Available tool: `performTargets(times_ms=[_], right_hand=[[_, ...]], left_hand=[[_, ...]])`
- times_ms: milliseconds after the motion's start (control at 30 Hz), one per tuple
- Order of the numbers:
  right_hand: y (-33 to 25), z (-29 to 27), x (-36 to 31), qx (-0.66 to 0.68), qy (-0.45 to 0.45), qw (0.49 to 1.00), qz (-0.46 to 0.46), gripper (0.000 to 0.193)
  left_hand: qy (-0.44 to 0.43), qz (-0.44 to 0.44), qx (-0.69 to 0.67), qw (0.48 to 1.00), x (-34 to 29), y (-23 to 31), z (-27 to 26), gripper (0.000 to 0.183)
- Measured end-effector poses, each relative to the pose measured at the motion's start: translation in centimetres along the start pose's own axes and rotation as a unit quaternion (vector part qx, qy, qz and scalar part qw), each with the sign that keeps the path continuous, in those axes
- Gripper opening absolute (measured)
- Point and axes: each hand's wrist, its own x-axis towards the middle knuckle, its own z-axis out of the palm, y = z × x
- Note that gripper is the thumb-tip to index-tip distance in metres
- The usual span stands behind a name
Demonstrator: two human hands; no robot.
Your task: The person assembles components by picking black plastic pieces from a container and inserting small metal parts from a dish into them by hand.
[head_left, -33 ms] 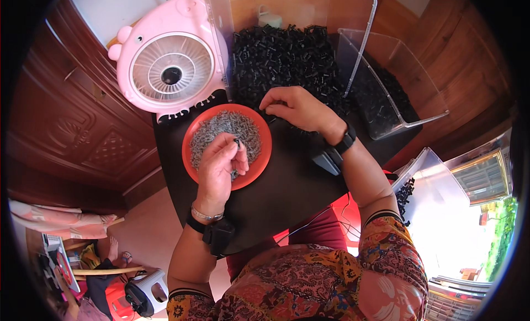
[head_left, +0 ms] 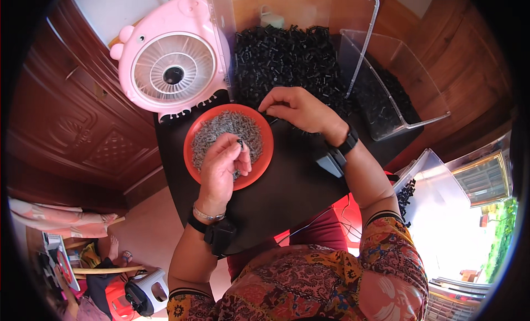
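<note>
Over an orange bowl (head_left: 267,155), my left hand (head_left: 220,166) is closed, pinching a small black plastic piece (head_left: 239,142) between thumb and forefinger. The bowl holds a heap of small grey metal pieces that look like screws (head_left: 234,122); their exact kind is too small to tell. My right hand (head_left: 302,110) reaches to the near edge of a big pile of short black plastic pieces (head_left: 287,61). Its thumb and forefinger are pressed together, and whatever lies between them is hidden. One dark piece lies just under those fingers.
A pink animal-shaped fan (head_left: 126,78) stands behind the bowl on the dark table (head_left: 248,221). Clear plastic bins (head_left: 364,45) with black pieces are at the back and right. Another clear bin (head_left: 425,177) sits lower right. A person's feet (head_left: 114,248) show far left.
The whole view has shifted very slightly. Both hands keep their places, my left still pinching the black piece over the bowl.
</note>
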Motion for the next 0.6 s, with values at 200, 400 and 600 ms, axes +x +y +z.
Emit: performTargets(times_ms=[200, 400, 600], right_hand=[[-1.9, 1.2, -0.3, 0.337, -0.034, 0.941, 0.015, 0.011], [-1.8, 2.1, -0.3, 0.393, -0.073, 0.916, 0.034, 0.014], [-2.4, 2.7, -0.5, 0.383, -0.086, 0.920, 0.028, 0.014]], left_hand=[[-0.018, -0.021, 0.005, 1.000, 0.0, 0.0, 0.2, 0.016], [-0.038, -0.031, 0.002, 0.999, 0.0, -0.3, 0.3, 0.016], [-0.055, -0.024, -0.004, 0.998, 0.0, -0.7, 0.1, 0.016]])
